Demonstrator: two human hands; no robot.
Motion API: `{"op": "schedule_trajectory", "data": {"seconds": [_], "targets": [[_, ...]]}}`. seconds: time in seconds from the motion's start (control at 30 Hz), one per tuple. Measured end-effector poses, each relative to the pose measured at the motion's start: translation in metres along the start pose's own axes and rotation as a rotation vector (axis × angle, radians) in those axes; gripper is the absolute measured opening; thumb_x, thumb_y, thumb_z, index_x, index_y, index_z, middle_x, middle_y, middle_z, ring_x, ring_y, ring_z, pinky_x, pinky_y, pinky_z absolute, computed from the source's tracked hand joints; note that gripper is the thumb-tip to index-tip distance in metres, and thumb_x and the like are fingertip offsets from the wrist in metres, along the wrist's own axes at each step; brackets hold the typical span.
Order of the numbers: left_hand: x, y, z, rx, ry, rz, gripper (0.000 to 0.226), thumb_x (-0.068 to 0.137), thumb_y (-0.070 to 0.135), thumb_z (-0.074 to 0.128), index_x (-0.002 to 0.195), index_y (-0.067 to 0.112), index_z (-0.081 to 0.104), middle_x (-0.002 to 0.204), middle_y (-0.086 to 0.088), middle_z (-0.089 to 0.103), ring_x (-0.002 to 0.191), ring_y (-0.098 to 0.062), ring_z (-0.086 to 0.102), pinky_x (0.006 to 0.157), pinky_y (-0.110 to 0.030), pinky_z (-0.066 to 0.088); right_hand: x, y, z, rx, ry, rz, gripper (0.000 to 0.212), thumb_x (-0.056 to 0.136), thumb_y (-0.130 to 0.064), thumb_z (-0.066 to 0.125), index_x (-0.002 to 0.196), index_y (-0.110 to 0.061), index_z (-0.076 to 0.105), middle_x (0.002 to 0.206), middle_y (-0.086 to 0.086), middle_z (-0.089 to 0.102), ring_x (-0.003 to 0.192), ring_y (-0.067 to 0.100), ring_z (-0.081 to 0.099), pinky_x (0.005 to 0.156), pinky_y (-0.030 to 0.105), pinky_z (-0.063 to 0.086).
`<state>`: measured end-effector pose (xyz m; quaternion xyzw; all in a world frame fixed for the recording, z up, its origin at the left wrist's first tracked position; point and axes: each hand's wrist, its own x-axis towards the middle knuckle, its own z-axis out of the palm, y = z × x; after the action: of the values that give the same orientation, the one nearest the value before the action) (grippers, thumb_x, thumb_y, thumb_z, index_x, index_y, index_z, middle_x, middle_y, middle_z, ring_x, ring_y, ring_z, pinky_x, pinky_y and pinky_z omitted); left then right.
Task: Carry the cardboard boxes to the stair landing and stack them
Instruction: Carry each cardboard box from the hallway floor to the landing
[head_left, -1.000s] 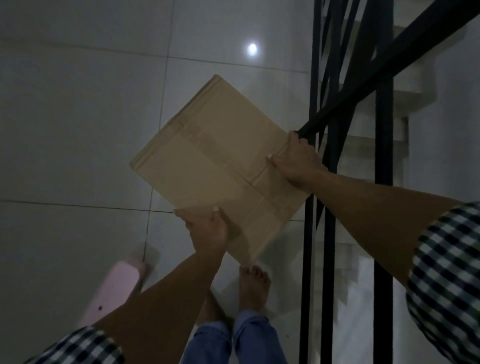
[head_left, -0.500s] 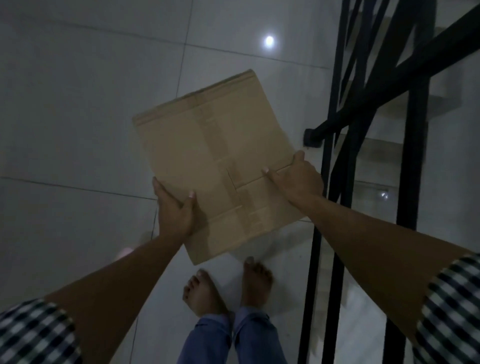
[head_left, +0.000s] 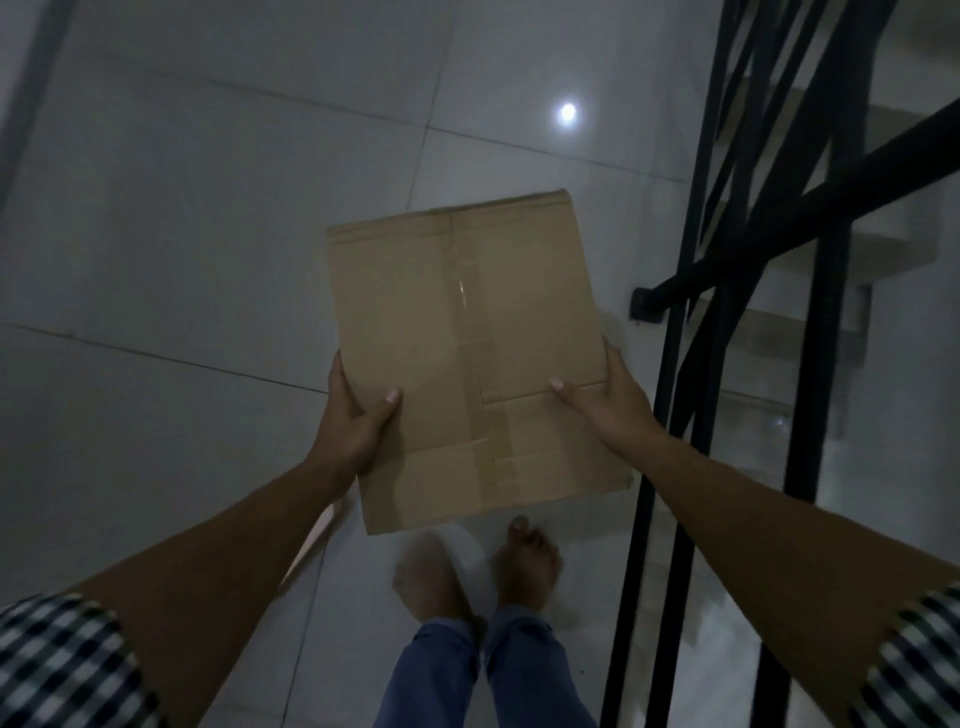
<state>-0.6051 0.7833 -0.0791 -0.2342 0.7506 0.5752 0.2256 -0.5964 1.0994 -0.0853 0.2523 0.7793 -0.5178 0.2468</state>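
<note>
The pale, glossy tiled floor (head_left: 208, 234) fills the left and top of the frame. The black metal stair railing (head_left: 810, 208) runs down the right side, with pale steps (head_left: 883, 244) behind its bars. Both my forearms reach in from the lower corners, nearly straight, converging toward the centre; a black-and-white checked sleeve (head_left: 62, 665) shows at the lower left.

At the centre I hold the flat brown cardboard box (head_left: 467, 338) in the air above the floor, just left of the railing. Its broad taped face is turned up toward me. Its long axis runs from the bottom of the frame toward the top, leaning slightly left, with the near short edge over my feet.

My left hand (head_left: 353, 415) grips the left long edge, thumb pressed on top and fingers tucked out of sight underneath. My right hand (head_left: 608, 410) grips the right long edge the same way, level with the left.

Below are my blue jeans (head_left: 467, 675) and my bare feet (head_left: 527, 566), the left one blurred. A small round light reflection (head_left: 567, 111) sits near the top.
</note>
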Motion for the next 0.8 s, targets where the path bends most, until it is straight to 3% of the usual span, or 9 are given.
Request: {"op": "schedule_trajectory", "data": {"seconds": [0.13,0.33,0.4,0.53,0.67,0.73,0.8], "targets": [[-0.051,0.057,-0.043,-0.021,0.013,0.028,0.080,0.091,0.021,0.071,0.155,0.030,0.024,0.146,0.000,0.048,0.124,-0.016,0.055,0.104,-0.040,0.049,-0.057,-0.062,-0.011,0.046,-0.069,-0.061,0.098,0.077,-0.063,0.078,0.158,-0.041,0.026,0.141,-0.019,0.055,0.124,0.003,0.056,0.113,0.037,0.043],[-0.148,0.145,-0.130,-0.093,0.085,0.040,0.065,0.094,0.018,0.067,0.151,0.022,0.036,0.137,-0.001,0.059,0.115,-0.011,0.062,0.099,-0.037,0.052,-0.152,-0.189,-0.028,0.036,-0.112,-0.186,0.099,0.075,-0.068,0.077,0.157,-0.038,0.030,0.143,-0.016,0.056,0.125,0.004,0.057,0.112,0.039,0.045],[-0.187,0.169,-0.156,-0.126,0.098,0.038,0.059,0.096,0.016,0.064,0.149,0.020,0.039,0.135,-0.001,0.061,0.112,-0.010,0.063,0.094,-0.030,0.053,-0.185,-0.227,-0.027,0.065,-0.132,-0.213,0.100,0.075,-0.065,0.077,0.157,-0.034,0.030,0.142,-0.014,0.056,0.123,0.004,0.057,0.110,0.038,0.045],[-0.258,0.201,-0.204,-0.167,0.128,0.095,0.060,0.097,0.008,0.060,0.151,0.020,0.036,0.136,-0.003,0.060,0.118,-0.015,0.062,0.098,-0.032,0.051,-0.244,-0.294,-0.019,0.058,-0.183,-0.272,0.090,0.082,-0.052,0.079,0.156,-0.036,0.029,0.136,-0.015,0.058,0.119,0.005,0.059,0.102,0.032,0.050],[-0.324,0.223,-0.241,-0.274,0.215,0.127,0.060,0.098,0.003,0.056,0.149,0.025,0.033,0.123,0.011,0.062,0.096,0.007,0.065,0.076,-0.012,0.052,-0.286,-0.347,-0.004,0.082,-0.298,-0.338,0.089,0.084,-0.040,0.081,0.156,-0.039,0.029,0.137,-0.015,0.058,0.119,0.004,0.061,0.090,0.022,0.054],[-0.352,0.228,-0.258,-0.314,0.285,0.146,0.060,0.098,0.004,0.056,0.148,0.028,0.034,0.120,0.012,0.062,0.095,0.005,0.065,0.077,-0.015,0.054,-0.304,-0.368,0.008,0.071,-0.343,-0.391,0.089,0.087,-0.033,0.080,0.158,-0.040,0.026,0.136,-0.017,0.058,0.118,0.000,0.059,0.085,0.016,0.053],[-0.379,0.230,-0.274,-0.346,0.354,0.176,0.058,0.098,0.005,0.057,0.146,0.029,0.037,0.123,0.008,0.064,0.104,-0.006,0.065,0.086,-0.026,0.056,-0.319,-0.388,0.020,0.036,-0.369,-0.464,0.087,0.087,-0.033,0.079,0.157,-0.040,0.028,0.134,-0.020,0.058,0.118,-0.002,0.059,0.091,0.020,0.051]]}}
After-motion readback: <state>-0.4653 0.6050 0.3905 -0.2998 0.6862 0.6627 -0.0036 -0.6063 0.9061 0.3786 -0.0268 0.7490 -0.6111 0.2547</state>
